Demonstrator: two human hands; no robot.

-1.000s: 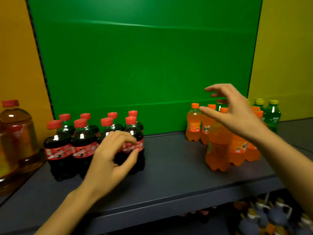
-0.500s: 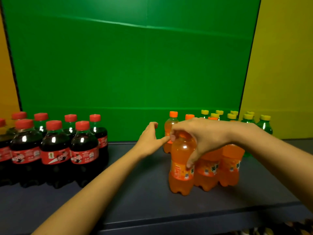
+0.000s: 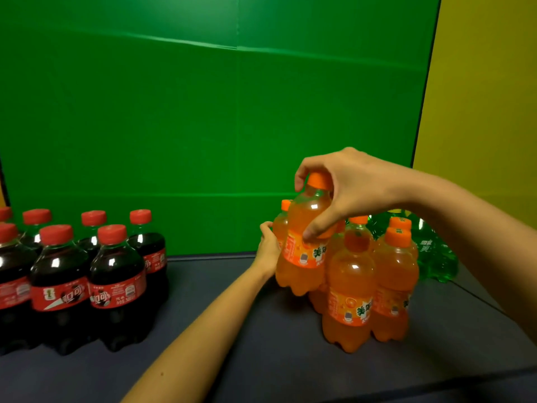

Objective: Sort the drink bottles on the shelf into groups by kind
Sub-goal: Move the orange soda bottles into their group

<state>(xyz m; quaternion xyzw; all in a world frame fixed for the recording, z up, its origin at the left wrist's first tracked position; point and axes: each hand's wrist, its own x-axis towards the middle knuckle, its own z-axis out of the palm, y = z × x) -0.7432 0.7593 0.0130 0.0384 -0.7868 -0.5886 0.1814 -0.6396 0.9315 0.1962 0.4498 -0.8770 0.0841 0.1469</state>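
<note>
A green backboard (image 3: pixel 203 126) is filling most of the view, standing upright as the rear wall. A pale horizontal crease (image 3: pixel 174 42) is running across its upper part, sloping slightly down toward the right, and a fainter fold line (image 3: pixel 145 195) is crossing it lower down. A thin vertical seam (image 3: pixel 237 21) is dividing the board near the middle at the top. To the right, a yellow panel (image 3: pixel 488 97) is standing beside the green one, and a dark strip (image 3: pixel 426 88) is separating the two, leaning leftward as it descends. At the far left edge, a sliver of orange panel (image 3: pixel 1 190) is showing.
</note>
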